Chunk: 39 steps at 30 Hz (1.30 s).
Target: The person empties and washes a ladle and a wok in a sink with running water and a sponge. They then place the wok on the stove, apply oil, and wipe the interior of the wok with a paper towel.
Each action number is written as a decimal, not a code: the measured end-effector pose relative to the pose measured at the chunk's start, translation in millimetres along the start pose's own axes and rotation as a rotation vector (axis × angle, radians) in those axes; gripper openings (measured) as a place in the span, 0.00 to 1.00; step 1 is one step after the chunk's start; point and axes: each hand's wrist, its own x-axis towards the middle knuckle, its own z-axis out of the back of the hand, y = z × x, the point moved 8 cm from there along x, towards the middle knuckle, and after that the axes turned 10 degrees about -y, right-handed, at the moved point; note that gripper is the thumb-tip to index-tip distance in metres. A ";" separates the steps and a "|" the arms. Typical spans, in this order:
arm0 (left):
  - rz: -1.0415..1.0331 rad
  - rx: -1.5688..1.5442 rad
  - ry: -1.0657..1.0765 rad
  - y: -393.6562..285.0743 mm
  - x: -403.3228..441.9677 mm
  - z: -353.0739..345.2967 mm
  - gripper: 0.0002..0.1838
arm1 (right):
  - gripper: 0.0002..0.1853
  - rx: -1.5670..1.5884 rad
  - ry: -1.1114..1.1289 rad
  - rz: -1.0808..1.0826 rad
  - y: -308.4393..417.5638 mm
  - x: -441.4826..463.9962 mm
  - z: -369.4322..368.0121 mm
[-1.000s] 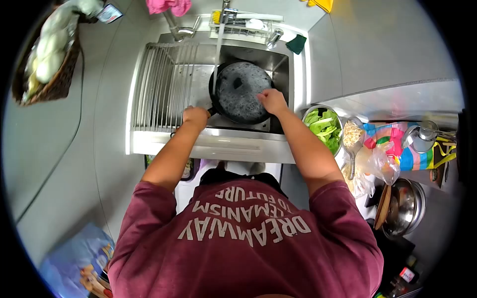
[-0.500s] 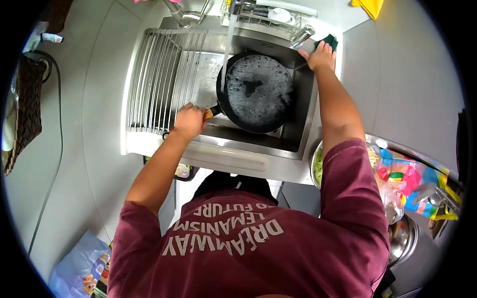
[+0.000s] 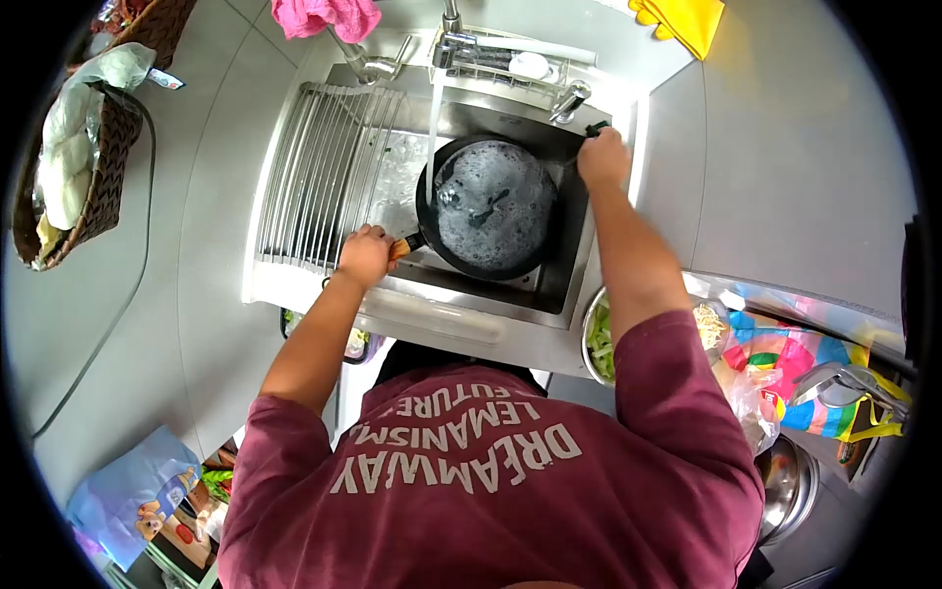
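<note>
A black frying pan (image 3: 427,218) sits in the metal sink (image 3: 579,250), filled with foamy water (image 3: 496,216). My left hand (image 3: 365,255) is closed around the pan's wooden handle (image 3: 400,248). At the sink's right rim, my right hand (image 3: 603,162) grips a dark green scouring pad (image 3: 596,129); most of the pad is hidden by the fingers. From the faucet (image 3: 449,47), a stream of water (image 3: 433,137) runs down at the pan's left edge.
A roll-up drying rack (image 3: 319,177) covers the sink's left side. Behind the sink stand a wire rack (image 3: 491,67), a pink cloth (image 3: 329,15) and yellow gloves (image 3: 687,22). A bowl of green pieces (image 3: 601,339) is near my right arm; wicker baskets (image 3: 108,187) stand left.
My right hand, flat on the pad at the back right corner before, has closed on it and drawn it toward the sink. My left hand stays on the pan handle. The view has shifted.
</note>
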 end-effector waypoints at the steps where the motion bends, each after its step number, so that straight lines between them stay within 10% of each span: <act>1: 0.031 0.013 0.030 -2.6 2.9 1.1 0.21 | 0.16 0.070 -0.061 -0.079 1.7 -13.9 -6.4; 5: 0.239 -0.436 -0.207 -5.9 32.9 25.0 0.22 | 0.17 0.681 -0.149 -0.526 48.4 -92.0 -27.4; 9: 0.607 -1.108 -0.439 27.0 100.3 11.5 0.33 | 0.18 1.454 0.416 -1.191 148.9 -150.3 -98.9; 11: 0.878 -1.694 -0.189 12.5 114.6 11.0 0.40 | 0.19 1.570 0.624 -1.064 187.6 -140.6 -79.5; 16: 0.663 -2.144 0.208 -52.1 146.9 9.8 0.21 | 0.14 1.091 0.662 -0.748 130.1 -96.6 -55.7; 17: 0.619 -2.166 0.229 -68.0 155.5 7.2 0.19 | 0.12 0.671 0.297 -0.197 102.0 -63.1 -52.4; 21: 0.655 -2.300 0.131 -119.7 198.8 33.8 0.16 | 0.19 0.255 -0.191 0.247 87.6 2.0 64.5; 29: 0.641 -2.368 0.166 -153.9 243.3 50.3 0.16 | 0.35 -0.040 0.111 0.379 69.2 18.1 34.2; 35: 0.706 -2.393 0.163 -155.1 236.7 46.6 0.15 | 0.30 -0.078 -0.005 0.414 72.2 20.8 27.1; 39: 0.724 -2.359 0.183 -148.6 217.4 36.3 0.15 | 0.21 0.269 -0.111 0.068 56.5 11.4 54.5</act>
